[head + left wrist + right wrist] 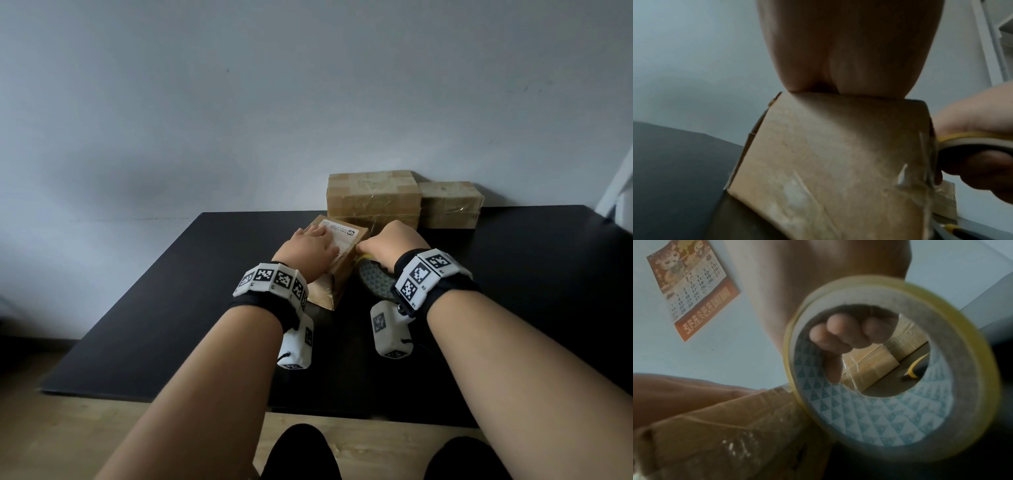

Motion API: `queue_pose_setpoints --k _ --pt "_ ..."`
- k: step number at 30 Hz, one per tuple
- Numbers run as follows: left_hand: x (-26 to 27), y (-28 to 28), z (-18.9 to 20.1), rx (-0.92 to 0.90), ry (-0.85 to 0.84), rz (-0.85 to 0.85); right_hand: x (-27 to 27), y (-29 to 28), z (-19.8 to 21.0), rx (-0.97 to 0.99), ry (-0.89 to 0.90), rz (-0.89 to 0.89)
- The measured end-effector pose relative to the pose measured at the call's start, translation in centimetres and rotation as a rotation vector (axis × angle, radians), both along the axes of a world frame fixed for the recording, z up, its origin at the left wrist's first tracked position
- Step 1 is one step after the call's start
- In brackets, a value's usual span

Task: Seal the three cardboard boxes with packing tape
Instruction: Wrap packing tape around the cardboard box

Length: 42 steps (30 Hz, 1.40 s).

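Observation:
A small cardboard box (pixel 342 270) with a white label stands on the black table (pixel 171 291), seen close up as the box (pixel 828 162) and box (pixel 725 434). My left hand (pixel 313 248) lies flat on its top, fingers straight, pressing it down. My right hand (pixel 394 245) grips a roll of clear packing tape (pixel 375 279) against the box's right side; in the right wrist view its fingers (pixel 840 332) curl through the core of the roll (pixel 890 369). The roll (pixel 972 142) touches the box edge. Two taped boxes, the larger box (pixel 373 198) and the smaller box (pixel 450 205), stand behind.
A yellow-and-black utility knife (pixel 917 368) lies on the table near the back boxes. A calendar (pixel 690 287) hangs on the wall. The table's front edge (pixel 342 416) is near my knees; wooden floor lies below.

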State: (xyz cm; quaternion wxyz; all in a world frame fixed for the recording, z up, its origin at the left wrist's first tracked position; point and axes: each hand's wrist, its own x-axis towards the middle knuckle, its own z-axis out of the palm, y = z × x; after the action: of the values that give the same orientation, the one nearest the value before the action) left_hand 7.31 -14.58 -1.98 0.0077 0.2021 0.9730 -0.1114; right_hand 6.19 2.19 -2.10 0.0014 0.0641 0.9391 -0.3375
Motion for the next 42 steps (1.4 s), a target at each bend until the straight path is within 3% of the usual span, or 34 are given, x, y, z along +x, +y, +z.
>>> queue_pose_setpoints --k 3,7,9,18,22,25,31,36,42 --pt "0.2 -0.1 0.1 0.238 -0.034 0.055 0.1 0.0 -0.1 -0.001 -0.006 0.002" --pt "1.3 -0.2 0.4 0.014 -0.03 -0.036 0.0 -0.1 0.1 0.007 -0.004 0.001" --pt "1.6 -0.2 0.4 -0.003 -0.026 -0.027 0.1 -0.2 0.2 0.021 -0.005 0.001" --pt "1.5 -0.2 0.1 0.323 -0.137 0.144 0.3 0.6 0.2 -0.061 -0.007 0.008" --pt "1.7 0.0 0.8 0.621 -0.081 0.218 1.0 1.3 1.0 -0.164 0.028 0.013" --pt "1.6 0.0 2.0 1.057 -0.233 0.274 1.8 1.8 2.7 -0.427 0.102 -0.03" --pt "2.2 -1.2 2.1 1.456 -0.431 0.238 3.3 2.6 6.0 -0.677 0.146 0.107" --pt "1.7 -1.2 1.6 1.602 -0.536 0.245 2.8 1.3 6.1 -0.583 0.197 0.08" --pt "1.7 -1.5 1.2 1.659 -0.46 0.315 2.8 1.1 6.6 -0.328 0.077 0.08"
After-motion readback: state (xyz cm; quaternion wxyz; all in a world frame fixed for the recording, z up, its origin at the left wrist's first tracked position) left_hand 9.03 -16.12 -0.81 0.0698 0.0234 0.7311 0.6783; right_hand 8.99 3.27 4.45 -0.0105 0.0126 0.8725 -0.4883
